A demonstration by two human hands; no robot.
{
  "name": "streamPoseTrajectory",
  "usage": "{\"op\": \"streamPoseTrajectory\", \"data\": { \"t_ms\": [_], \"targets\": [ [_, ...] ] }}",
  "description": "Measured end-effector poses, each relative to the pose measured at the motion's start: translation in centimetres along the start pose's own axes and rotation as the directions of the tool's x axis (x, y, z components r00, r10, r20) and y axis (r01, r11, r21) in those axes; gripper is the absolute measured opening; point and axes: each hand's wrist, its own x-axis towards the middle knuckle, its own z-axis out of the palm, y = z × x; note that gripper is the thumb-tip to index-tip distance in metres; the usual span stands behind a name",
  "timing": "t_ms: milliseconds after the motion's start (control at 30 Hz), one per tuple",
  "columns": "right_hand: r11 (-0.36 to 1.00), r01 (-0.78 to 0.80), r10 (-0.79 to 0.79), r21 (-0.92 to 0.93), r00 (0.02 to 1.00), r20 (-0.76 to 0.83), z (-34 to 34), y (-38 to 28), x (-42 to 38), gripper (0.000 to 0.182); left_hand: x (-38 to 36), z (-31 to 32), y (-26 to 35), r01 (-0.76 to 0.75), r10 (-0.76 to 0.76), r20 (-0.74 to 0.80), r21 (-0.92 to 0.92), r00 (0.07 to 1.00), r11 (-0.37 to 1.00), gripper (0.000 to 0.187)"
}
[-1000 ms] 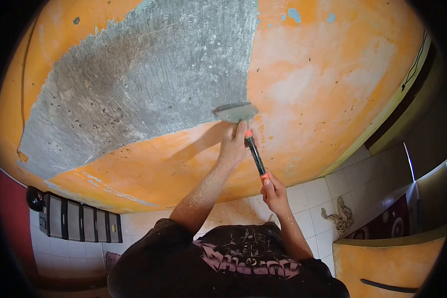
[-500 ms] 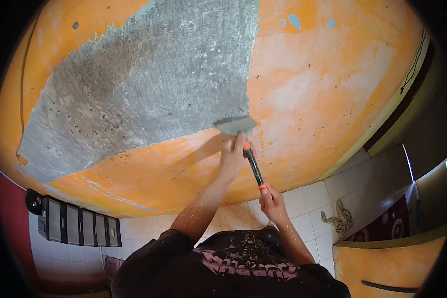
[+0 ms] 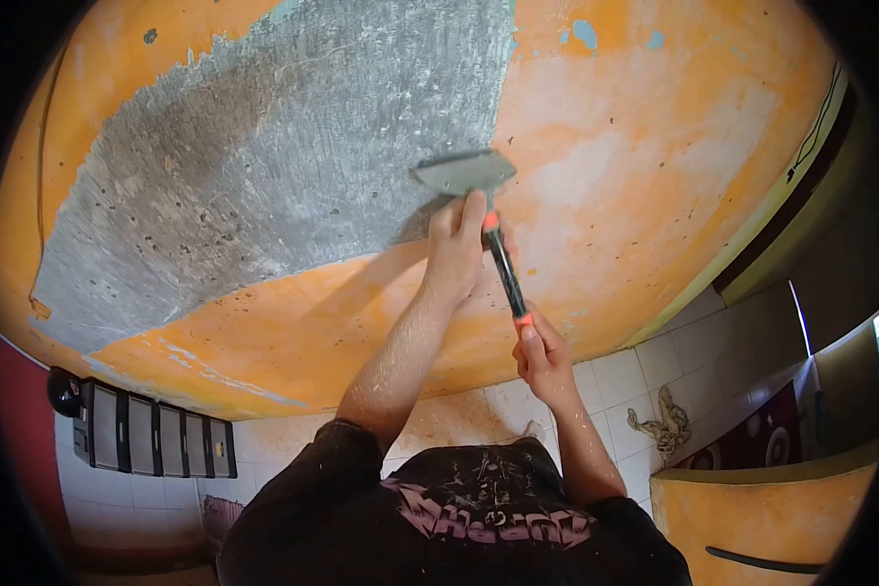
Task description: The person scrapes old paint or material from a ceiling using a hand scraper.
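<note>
Both my hands are closed on a wall scraper (image 3: 464, 176) with a broad grey blade and a black and orange handle. My left hand (image 3: 456, 244) grips it just below the blade, the thumb pointing up along the neck. Lower down, my right hand (image 3: 544, 356) is wrapped round the orange end of the handle. The blade lies over the bare grey patch (image 3: 293, 146) of the wall, close to the patch's right edge. Orange paint (image 3: 625, 176) surrounds this patch. Pale specks of dust cling to my left forearm.
A black and grey drawer unit (image 3: 156, 430) stands at lower left with a dark round object (image 3: 65, 393) beside it. Crumpled cloth (image 3: 662, 425) lies on the tiled floor (image 3: 606, 396) at right. An orange low wall (image 3: 752, 513) rises at lower right.
The scraper has moved up the wall, its blade going from the patch's lower edge to higher on the grey area. Both hands have moved up with it, still gripping.
</note>
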Motion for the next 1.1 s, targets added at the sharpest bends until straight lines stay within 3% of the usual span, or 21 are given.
{"op": "streamPoseTrajectory", "data": {
  "t_ms": [67, 167, 200, 333, 467, 600, 667, 767, 867, 967, 1100],
  "targets": [
    [0.999, 0.023, -0.023, 0.033, 1.0, 0.0, 0.3, -0.7, 0.3, 0.035, 0.7, 0.7, 1.2, -0.035, 0.036, 0.037, -0.042, 0.999, 0.999, 0.043],
    [0.997, -0.062, 0.061, 0.038, 0.998, 0.032, 0.0, 2.8, -1.8, 0.035, -1.4, -1.0, -2.2, 0.064, -0.063, 0.013, -0.019, 0.998, 0.998, 0.042],
    [0.995, -0.086, 0.088, 0.054, 0.996, -0.029, 0.7, 3.4, -2.7, 0.03, -1.9, -1.3, -2.8, 0.116, -0.115, 0.018, -0.005, 0.993, 0.993, 0.042],
    [0.999, 0.003, -0.003, -0.032, 1.0, -0.002, -0.3, 2.2, -1.1, 0.036, -1.3, -0.5, -1.5, 0.051, -0.05, 0.006, -0.018, 0.999, 0.999, 0.042],
    [0.992, -0.014, 0.012, 0.128, 1.0, 0.021, 0.8, -2.9, -0.1, 0.04, 1.0, 1.1, 3.2, -0.069, 0.068, 0.043, 0.012, 0.997, 0.998, 0.047],
    [0.993, -0.108, 0.109, 0.045, 0.994, -0.013, 0.4, 4.1, -3.0, 0.032, -1.9, -1.1, -2.5, 0.112, -0.112, 0.004, -0.014, 0.994, 0.994, 0.044],
    [0.993, -0.098, 0.099, 0.061, 0.995, -0.016, 0.7, 3.5, -2.5, 0.032, -2.4, -1.5, -4.1, 0.174, -0.173, 0.022, -0.043, 0.985, 0.984, 0.041],
    [0.992, -0.102, 0.104, 0.069, 0.994, -0.018, 0.7, 1.0, -2.6, 0.034, 0.0, -0.5, -1.0, 0.023, -0.027, 0.062, 0.067, 0.998, 0.997, 0.038],
    [0.994, -0.081, 0.084, 0.069, 0.996, -0.031, 1.0, -1.0, -1.5, 0.039, 0.0, 0.5, 0.4, 0.042, -0.041, 0.019, -0.014, 0.999, 0.999, 0.037],
    [0.986, -0.143, 0.145, 0.084, 0.989, -0.02, 1.1, 1.1, -2.4, 0.04, -1.1, -0.6, -2.0, 0.083, -0.082, 0.016, -0.028, 0.996, 0.996, 0.038],
    [0.996, -0.083, 0.084, 0.041, 0.996, -0.015, 0.6, 3.8, -2.2, 0.035, -1.7, -1.4, -3.8, 0.118, -0.118, 0.01, -0.046, 0.993, 0.992, 0.04]
  ]
}}
